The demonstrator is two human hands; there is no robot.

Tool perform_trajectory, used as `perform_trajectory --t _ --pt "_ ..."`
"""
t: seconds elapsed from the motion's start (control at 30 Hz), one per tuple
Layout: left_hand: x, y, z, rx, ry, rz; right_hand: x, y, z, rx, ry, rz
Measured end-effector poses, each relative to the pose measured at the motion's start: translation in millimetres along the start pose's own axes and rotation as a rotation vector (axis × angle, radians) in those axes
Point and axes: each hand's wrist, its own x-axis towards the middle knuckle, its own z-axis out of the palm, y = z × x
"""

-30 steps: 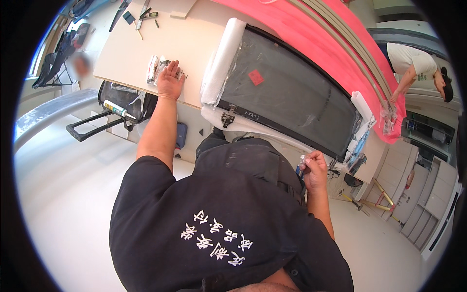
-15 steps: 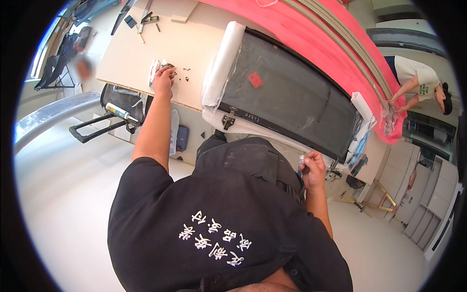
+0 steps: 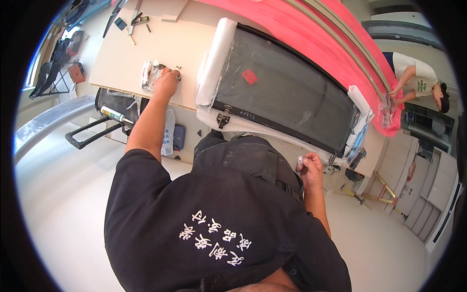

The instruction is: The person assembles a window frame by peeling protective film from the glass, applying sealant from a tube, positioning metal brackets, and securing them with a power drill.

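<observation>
My left hand [image 3: 167, 83] reaches onto the pale board, its fingers curled down over small dark pieces [image 3: 178, 76]. What lies under the fingertips is mostly hidden. Right beside that hand lies a crumpled white-and-clear plastic bag [image 3: 147, 74]. My right hand [image 3: 312, 170] is raised near my waist, thumb and fingers pinched on a small shiny, silvery-clear piece [image 3: 299, 162] too small to name. Between the hands, a dark glass panel [image 3: 287, 82] in a black frame lies on the board. A black hinge [image 3: 223, 119] sits at its near edge.
White foam [image 3: 214, 63] wraps the panel's left end, and a red sticker [image 3: 249, 76] is on the glass. Hand tools [image 3: 140, 19] lie at the far left. A sealant tube [image 3: 114, 115] rests below the board. Another person [image 3: 413, 73] handles something by pink sheeting [image 3: 335, 29].
My left hand has shifted slightly right, from beside the plastic bag onto the small dark pieces. The right hand keeps its pinch, and the whole view has moved a little.
</observation>
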Motion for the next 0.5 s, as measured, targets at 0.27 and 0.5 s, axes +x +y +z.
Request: perform_trajectory --t 0.27,0.5 --pt "6 -4 1 0.079 -0.056 0.034 2 1 -2 -0.009 0.001 0.005" --pt "6 10 -7 0.167 -0.115 0.024 5 -4 4 -0.006 -0.007 0.018"
